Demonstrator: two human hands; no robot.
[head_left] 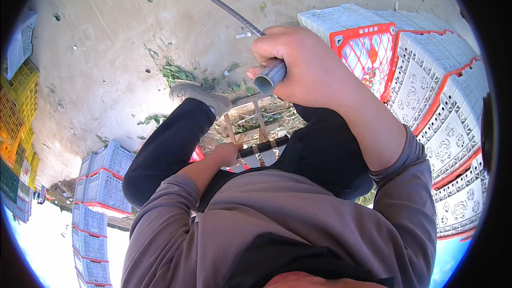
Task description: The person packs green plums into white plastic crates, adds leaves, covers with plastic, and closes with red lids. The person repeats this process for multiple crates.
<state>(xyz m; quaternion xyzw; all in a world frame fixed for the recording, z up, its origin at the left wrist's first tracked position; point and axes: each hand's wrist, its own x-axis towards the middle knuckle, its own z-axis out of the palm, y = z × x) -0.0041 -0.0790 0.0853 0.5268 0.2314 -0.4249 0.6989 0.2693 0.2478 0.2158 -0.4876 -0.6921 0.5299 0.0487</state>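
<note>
My right hand (304, 64) is closed around a hollow grey metal pipe (272, 77), its open end pointing back toward me. Out of the far side of that fist runs a long dark ridged rod (213, 0), curving up to the top edge; the join between pipe and rod is hidden in the hand. Lower, between my legs, my left hand (226, 154) is closed on the left end of a short black bar (262, 147). Directly beyond the bar is a light wooden slatted frame (250, 100), partly hidden by my legs.
Stacked pale crates (421, 82) with red edges rise close on my right. More grey crates (104, 181) stand at left, with yellow crates (24, 88) farther out. Leaf scraps (176, 73) lie on the sandy ground (106, 37) near my shoe (200, 96).
</note>
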